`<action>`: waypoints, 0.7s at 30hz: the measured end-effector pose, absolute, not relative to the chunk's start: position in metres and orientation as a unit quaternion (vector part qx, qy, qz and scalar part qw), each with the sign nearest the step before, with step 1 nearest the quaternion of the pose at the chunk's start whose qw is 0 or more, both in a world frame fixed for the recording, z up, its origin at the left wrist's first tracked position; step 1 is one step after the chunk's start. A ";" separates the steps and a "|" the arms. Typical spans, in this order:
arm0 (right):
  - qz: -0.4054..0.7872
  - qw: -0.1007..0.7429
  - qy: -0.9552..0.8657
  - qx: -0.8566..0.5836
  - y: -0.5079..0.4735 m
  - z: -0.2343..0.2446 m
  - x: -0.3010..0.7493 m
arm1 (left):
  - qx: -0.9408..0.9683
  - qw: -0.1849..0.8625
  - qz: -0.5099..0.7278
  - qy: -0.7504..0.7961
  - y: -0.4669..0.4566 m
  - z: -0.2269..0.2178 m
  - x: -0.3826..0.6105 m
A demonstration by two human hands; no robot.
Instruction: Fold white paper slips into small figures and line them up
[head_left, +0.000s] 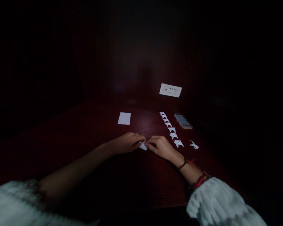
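Observation:
A small folded piece of white paper (143, 146) lies on the dark red table between my two hands. My left hand (129, 142) has its fingers closed on the paper's left side. From the right, my right hand (160, 145) pinches the same paper with thumb and fingertips. Parts of the paper are covered by the fingers. To the right of my hands runs a slanting row of several folded white paper shapes (171, 129), each with pointed ends. A stack or sheet of plain white paper (124, 118) rests beyond my left hand.
A phone-like flat object (183, 121), blurred out, lies right of the row. Nearer me is a crumpled white scrap (194, 145). A white socket panel (170, 90) is on the dark wall behind the table (85, 125). The surroundings are very dark.

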State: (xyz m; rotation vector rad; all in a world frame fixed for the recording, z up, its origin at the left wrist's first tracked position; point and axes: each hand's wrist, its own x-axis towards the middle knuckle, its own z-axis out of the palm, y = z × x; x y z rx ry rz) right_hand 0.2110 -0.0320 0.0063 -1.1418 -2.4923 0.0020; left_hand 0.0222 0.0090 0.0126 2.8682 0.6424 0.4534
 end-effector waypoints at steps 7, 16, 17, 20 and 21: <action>0.044 0.208 -0.878 -0.428 -0.027 0.003 0.216 | 0.971 0.092 0.145 0.168 0.007 0.016 0.022; 0.114 0.260 -0.795 -0.536 -0.018 -0.004 0.213 | 0.976 0.089 0.121 0.160 0.004 0.020 0.020; 0.117 0.264 -0.790 -0.542 -0.017 -0.005 0.213 | 0.976 0.089 0.118 0.162 0.004 0.020 0.020; 0.120 0.270 -0.777 -0.556 -0.016 -0.005 0.213 | 0.976 0.086 0.103 0.172 0.002 0.020 0.021; 0.122 0.272 -0.773 -0.561 -0.015 -0.005 0.213 | 0.976 0.081 0.097 0.179 0.001 0.020 0.021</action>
